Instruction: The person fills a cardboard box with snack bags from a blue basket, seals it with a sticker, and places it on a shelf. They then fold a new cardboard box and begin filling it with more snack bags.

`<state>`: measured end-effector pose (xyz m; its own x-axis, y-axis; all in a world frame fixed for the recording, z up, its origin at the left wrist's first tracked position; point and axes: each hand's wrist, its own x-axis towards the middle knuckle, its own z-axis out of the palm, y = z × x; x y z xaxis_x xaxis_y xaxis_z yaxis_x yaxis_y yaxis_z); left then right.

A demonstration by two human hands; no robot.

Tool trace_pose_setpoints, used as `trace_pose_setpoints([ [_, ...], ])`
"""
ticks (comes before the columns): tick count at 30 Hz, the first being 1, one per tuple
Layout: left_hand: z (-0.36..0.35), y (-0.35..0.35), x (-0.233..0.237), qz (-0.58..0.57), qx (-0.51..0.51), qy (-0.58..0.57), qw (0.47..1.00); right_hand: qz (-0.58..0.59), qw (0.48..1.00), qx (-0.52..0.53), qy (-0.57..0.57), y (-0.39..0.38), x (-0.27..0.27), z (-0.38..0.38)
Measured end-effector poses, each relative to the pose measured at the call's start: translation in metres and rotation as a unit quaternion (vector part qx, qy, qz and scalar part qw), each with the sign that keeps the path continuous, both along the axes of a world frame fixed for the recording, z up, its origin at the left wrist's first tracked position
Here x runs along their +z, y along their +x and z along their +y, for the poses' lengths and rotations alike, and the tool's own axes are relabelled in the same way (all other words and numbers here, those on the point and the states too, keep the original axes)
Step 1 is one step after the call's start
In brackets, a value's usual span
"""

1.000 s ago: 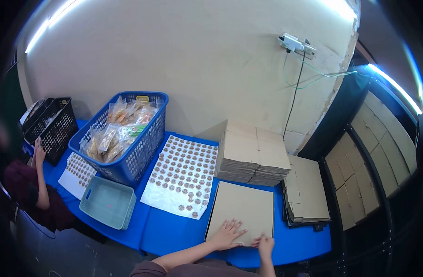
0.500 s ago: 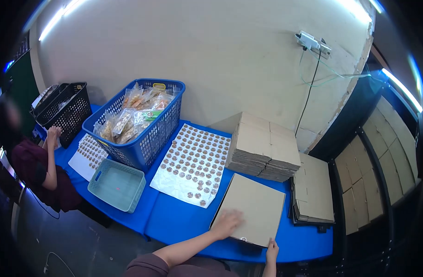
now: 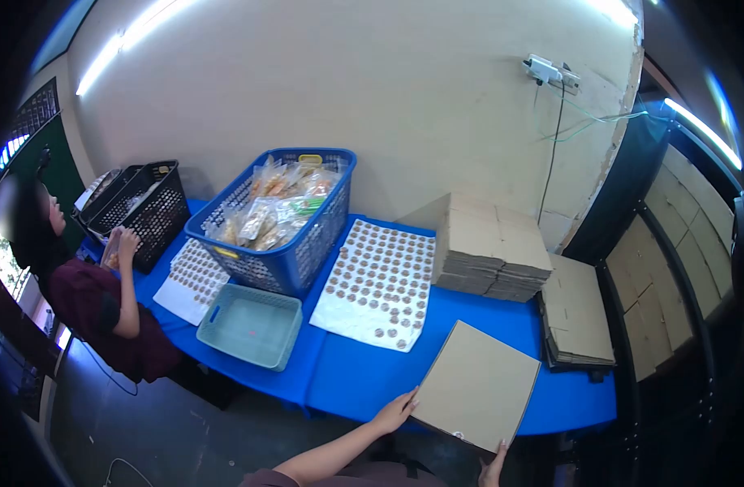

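A closed, flat cardboard box (image 3: 477,385) sits at the front of the blue table, turned at an angle, its near edge reaching past the table edge. My left hand (image 3: 396,412) holds its left corner, fingers against the side. At the near right corner, my right hand (image 3: 493,466) grips the edge with the thumb on top; its other fingers are mostly hidden below. A small round whitish spot shows on the box's near edge. Beyond the box lies a white sheet (image 3: 364,321) with rows of round brown stickers.
A stack of flat cardboard (image 3: 502,235) stands by the wall, with another cardboard pile (image 3: 579,308) to its right. Leftward are a blue basket (image 3: 311,252) of filled plastic bags, a pale green tray (image 3: 250,357) and black crates (image 3: 157,211). A co-worker (image 3: 96,300) holds a small bag.
My left hand has moved from the box's top to its left corner. The box has turned slightly and shifted toward the right. The view has swung left.
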<state>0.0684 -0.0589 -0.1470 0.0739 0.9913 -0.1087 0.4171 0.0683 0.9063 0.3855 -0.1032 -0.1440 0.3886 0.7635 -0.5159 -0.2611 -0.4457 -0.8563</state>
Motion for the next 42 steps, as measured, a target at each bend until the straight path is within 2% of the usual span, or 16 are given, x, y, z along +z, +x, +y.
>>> trace_pose_setpoints([
  [3, -0.055, -0.013, -0.026, -0.059, 0.007, 0.005, 0.998, 0.069, 0.996, 0.048, 0.013, 0.002, -0.019, -0.038],
  [7, -0.118, -0.028, -0.053, -0.188, 0.069, -0.03, 0.979, 0.116, 0.992, 0.037, -0.01, -0.034, 0.021, -0.109],
  [8, -0.127, -0.036, -0.069, -0.275, 0.083, -0.06, 0.956, 0.169, 0.982, 0.079, -0.019, -0.027, 0.006, -0.125],
  [10, -0.141, -0.045, -0.091, -0.391, 0.08, -0.114, 0.91, 0.181, 0.979, 0.089, -0.015, -0.053, 0.034, -0.158],
  [11, -0.149, -0.053, -0.079, -0.387, 0.065, -0.156, 0.906, 0.195, 0.977, 0.09, -0.009, -0.058, 0.046, -0.176],
  [13, -0.163, -0.063, -0.024, -0.362, 0.077, -0.229, 0.901, 0.158, 0.983, 0.096, -0.012, -0.05, 0.018, -0.203],
  [16, -0.18, -0.068, -0.042, -0.387, 0.08, -0.252, 0.883, 0.123, 0.988, 0.092, -0.006, -0.049, 0.004, -0.211],
  [17, -0.19, -0.067, -0.041, -0.359, 0.035, -0.276, 0.891, 0.123, 0.99, 0.068, 0.007, -0.053, 0.008, -0.231],
  [19, -0.209, -0.066, -0.035, -0.404, 0.112, -0.293, 0.86, 0.12, 0.992, 0.043, 0.017, -0.055, 0.014, -0.235],
  [23, -0.234, -0.069, -0.016, -0.355, 0.086, -0.284, 0.886, 0.106, 0.991, 0.063, 0.049, -0.045, 0.014, -0.247],
  [29, -0.252, -0.058, -0.02, -0.385, 0.061, -0.318, 0.864, 0.119, 0.992, 0.026, 0.04, -0.03, 0.018, -0.29],
  [33, -0.259, -0.016, -0.023, -0.39, 0.017, -0.324, 0.862, 0.114, 0.993, 0.006, 0.038, 0.007, 0.029, -0.32],
  [37, -0.265, 0.055, -0.02, -0.371, -0.033, -0.347, 0.861, 0.032, 0.999, -0.014, 0.039, 0.075, 0.017, -0.354],
  [39, -0.279, 0.104, -0.006, -0.309, -0.033, -0.373, 0.874, 0.008, 0.998, -0.045, 0.035, 0.108, 0.027, -0.382],
  [40, -0.287, 0.13, 0.013, -0.31, -0.087, -0.371, 0.871, 0.0, 0.997, -0.071, 0.037, 0.126, 0.034, -0.395],
  [42, -0.29, 0.169, -0.002, -0.279, -0.163, -0.374, 0.869, -0.03, 0.987, -0.153, 0.028, 0.156, 0.036, -0.426],
])
